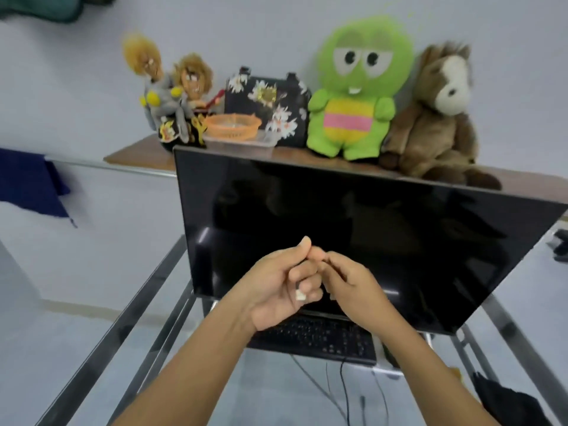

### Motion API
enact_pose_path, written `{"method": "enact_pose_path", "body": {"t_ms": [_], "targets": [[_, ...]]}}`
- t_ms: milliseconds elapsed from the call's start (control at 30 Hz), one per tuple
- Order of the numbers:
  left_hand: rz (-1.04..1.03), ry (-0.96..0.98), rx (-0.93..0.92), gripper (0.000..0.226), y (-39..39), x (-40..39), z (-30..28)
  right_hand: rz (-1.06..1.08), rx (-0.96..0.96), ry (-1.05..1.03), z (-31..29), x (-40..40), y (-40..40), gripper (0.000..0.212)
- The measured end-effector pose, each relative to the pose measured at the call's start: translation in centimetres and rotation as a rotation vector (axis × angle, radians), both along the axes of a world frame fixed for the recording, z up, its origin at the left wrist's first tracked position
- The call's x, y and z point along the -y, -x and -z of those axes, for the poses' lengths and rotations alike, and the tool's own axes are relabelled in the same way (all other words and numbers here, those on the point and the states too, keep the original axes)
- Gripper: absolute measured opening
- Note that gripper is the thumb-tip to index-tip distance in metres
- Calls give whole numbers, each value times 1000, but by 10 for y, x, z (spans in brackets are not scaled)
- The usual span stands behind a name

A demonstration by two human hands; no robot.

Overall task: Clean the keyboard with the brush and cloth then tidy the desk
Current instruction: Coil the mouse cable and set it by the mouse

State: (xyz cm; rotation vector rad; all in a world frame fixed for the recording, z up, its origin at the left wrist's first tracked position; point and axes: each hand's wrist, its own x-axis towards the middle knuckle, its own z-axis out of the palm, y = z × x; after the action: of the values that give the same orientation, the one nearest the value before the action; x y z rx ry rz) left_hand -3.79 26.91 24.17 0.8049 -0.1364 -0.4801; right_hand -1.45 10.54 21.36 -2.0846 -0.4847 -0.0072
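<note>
Hands (310,278) touching above black keyboard (319,339)

There are two hands: the left hand (276,290) and the right hand (353,287). There is one keyboard (322,339) and one big black screen (353,216). The shelf holds four soft toys: two dolls with yellow hair (172,87), one green toy (356,87) and one brown horse (436,112). There is one flowery bag (267,109) and one orange basket (232,126).

A black keyboard (319,338) is seen lying flat on the glass counter (276,392) at six o'clock from the dark monitor, its far edge hidden.
</note>
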Motion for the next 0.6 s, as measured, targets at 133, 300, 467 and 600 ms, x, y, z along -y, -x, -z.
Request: {"method": "enact_pose_path", "body": {"t_ms": [133, 300, 467, 600], "targets": [[-248, 192, 101, 27, -16, 43, -43, 4, 52, 3, -24, 16, -6, 27], [-731, -390, 522, 28, -49, 57, -65, -43, 68, 84, -22, 38, -7, 15], [-522, -1203, 829, 23, -62, 47, -49, -107, 201, 141, -59, 55, -12, 15], [-127, -976, 623, 59, -40, 50, -36, -145, 268, 91, -86, 68, -25, 12]]}}
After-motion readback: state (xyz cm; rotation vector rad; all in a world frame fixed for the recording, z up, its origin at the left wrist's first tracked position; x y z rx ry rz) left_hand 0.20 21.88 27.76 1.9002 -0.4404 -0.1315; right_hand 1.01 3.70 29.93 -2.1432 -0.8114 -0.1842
